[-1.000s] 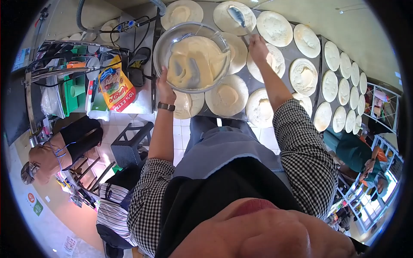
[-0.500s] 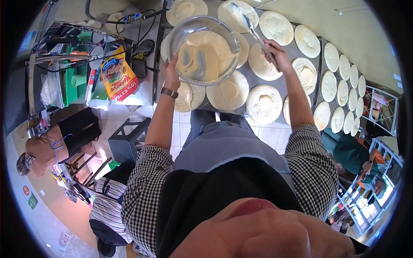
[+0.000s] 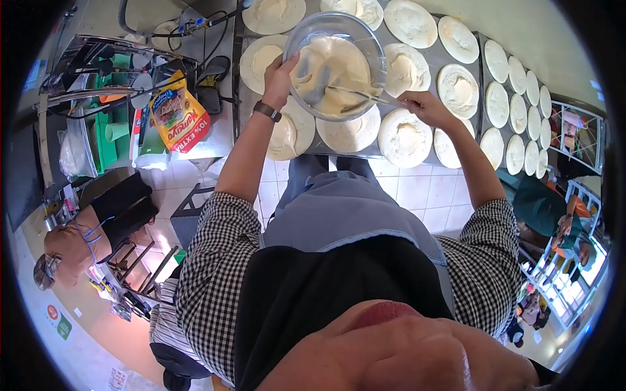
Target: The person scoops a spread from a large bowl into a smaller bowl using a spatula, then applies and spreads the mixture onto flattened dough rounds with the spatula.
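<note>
My left hand (image 3: 279, 81) grips the left rim of a clear round bowl (image 3: 383, 62) and holds it tilted above the table. Thick cream-coloured sauce (image 3: 342, 58) is smeared inside it. In my right hand (image 3: 427, 109) is the handle of a metal spoon (image 3: 386, 100), whose head is down in the sauce and partly hidden by it. Around and beneath the bowl lie flat dough rounds, several with sauce in the middle, such as the dough round (image 3: 404, 138) below my right hand and another dough round (image 3: 458, 91) to its right.
A second tray of smaller dough rounds (image 3: 497, 104) stands at the right. On the left counter are a yellow and red mayonnaise pouch (image 3: 179, 114) and a green crate (image 3: 104, 140). One person (image 3: 85, 244) is at the left, another person (image 3: 544, 202) at the right.
The spoon has come down from over a far dough round into the bowl. My left hand has shifted the bowl slightly to the right, and a far-middle round now shows fresh sauce.
</note>
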Tool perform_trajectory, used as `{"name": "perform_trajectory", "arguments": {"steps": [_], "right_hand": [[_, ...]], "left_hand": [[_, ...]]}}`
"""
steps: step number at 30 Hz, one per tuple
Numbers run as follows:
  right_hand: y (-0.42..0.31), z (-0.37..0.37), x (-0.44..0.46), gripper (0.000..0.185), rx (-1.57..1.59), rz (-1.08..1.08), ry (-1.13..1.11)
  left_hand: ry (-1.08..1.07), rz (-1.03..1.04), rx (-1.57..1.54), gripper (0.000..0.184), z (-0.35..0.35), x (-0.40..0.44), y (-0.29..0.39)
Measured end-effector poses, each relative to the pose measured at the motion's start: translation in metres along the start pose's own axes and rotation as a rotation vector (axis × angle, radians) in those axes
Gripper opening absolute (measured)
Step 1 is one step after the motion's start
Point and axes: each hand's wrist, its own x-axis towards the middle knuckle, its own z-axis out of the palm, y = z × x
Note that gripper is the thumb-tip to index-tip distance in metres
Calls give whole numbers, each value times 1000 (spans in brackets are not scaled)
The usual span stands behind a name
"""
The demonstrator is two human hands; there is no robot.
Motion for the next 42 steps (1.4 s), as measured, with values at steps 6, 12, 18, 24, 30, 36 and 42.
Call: {"name": "perform_trajectory", "arguments": {"steps": [6, 12, 18, 24, 30, 36, 42], "right_hand": [[-8, 36, -11, 15, 645, 278, -193], [8, 58, -22, 21, 1230, 381, -371], [56, 39, -35, 25, 1483, 283, -238], [119, -40, -21, 21, 1290, 211, 160], [221, -60, 67, 21, 594, 223, 637], [198, -25, 86, 17, -210, 276, 833], [202, -7, 65, 20, -157, 82, 831]], "left_hand": [[-12, -31, -9, 51, 6, 2, 2], [19, -31, -46, 53, 27, -8, -14], [15, -127, -351, 45, 61, -11, -29], [107, -87, -374, 46, 93, 20, -71], [265, -20, -352, 52, 107, 12, -94], [347, 14, -385, 53, 104, -29, -95], [404, 18, -357, 55, 107, -51, -86]]}}
